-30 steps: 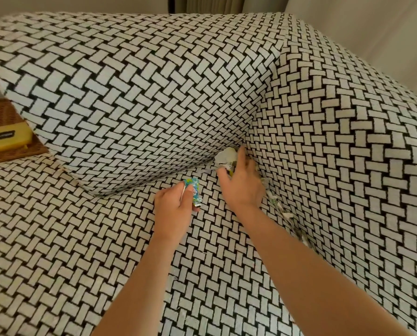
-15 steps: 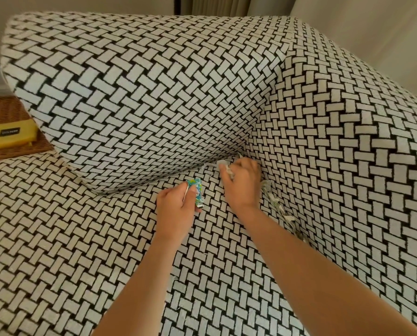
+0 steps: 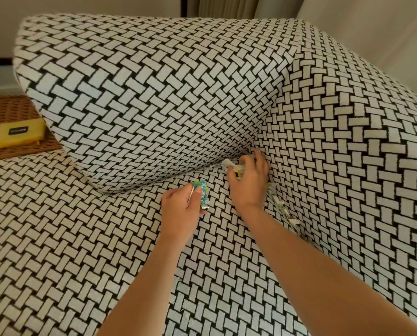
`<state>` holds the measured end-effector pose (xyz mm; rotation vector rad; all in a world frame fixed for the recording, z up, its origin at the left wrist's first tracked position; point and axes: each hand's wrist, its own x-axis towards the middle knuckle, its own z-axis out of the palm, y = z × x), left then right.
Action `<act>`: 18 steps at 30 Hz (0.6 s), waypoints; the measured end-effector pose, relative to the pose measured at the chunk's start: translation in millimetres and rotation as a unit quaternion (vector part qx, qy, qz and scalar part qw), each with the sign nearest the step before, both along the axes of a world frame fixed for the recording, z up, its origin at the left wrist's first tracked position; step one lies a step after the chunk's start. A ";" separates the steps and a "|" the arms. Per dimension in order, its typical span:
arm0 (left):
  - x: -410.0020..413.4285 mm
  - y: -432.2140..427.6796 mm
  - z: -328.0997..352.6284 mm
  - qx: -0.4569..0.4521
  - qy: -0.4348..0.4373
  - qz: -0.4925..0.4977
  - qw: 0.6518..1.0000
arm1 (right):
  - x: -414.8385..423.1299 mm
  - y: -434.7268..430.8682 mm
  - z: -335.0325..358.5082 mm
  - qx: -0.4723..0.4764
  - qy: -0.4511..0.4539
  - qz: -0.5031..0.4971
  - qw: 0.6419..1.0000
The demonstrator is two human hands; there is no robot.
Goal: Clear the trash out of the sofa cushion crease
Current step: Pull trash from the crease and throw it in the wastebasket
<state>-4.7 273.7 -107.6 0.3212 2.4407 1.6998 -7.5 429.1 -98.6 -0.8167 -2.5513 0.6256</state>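
Basket-weave black-and-white sofa (image 3: 154,93) upholstery, crinkled blue-green wrapper (image 3: 202,191) pinched in left hand (image 3: 179,209) at centre frame, crumpled white paper (image 3: 227,163) gripped by right hand (image 3: 248,185) at corner crease (image 3: 202,169), shredded scraps (image 3: 281,207) lodged lower right.

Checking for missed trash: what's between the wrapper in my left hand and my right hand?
Only bare seat fabric between the wrapper and the right hand, in the head view.

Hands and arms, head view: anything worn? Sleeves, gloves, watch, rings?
Nothing worn that shows. The left hand and right hand are bare, with no gloves, and no ring shows on the fingers in view. Neither wrist carries a watch or band. The left forearm and right forearm are bare down to the frame's bottom edge, so no sleeve is in view.
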 end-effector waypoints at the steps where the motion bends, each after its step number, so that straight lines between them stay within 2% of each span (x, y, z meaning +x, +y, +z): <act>1: -0.2 -0.1 -0.9 0.002 -0.003 0.001 1.000 | -0.5 -0.1 1.4 -0.014 -0.010 -0.006 1.000; 5: -0.4 -0.7 -2.9 -0.003 0.005 0.001 1.000 | -2.9 0.5 1.1 -0.033 -0.038 -0.025 0.998; 12: -1.2 -0.4 -2.5 -0.003 0.023 -0.004 1.000 | -8.9 1.6 3.7 0.018 -0.091 -0.065 0.994; 18: -0.9 -0.5 -3.0 -0.012 0.032 -0.003 0.999 | -6.1 -0.4 3.6 0.035 -0.042 -0.037 0.998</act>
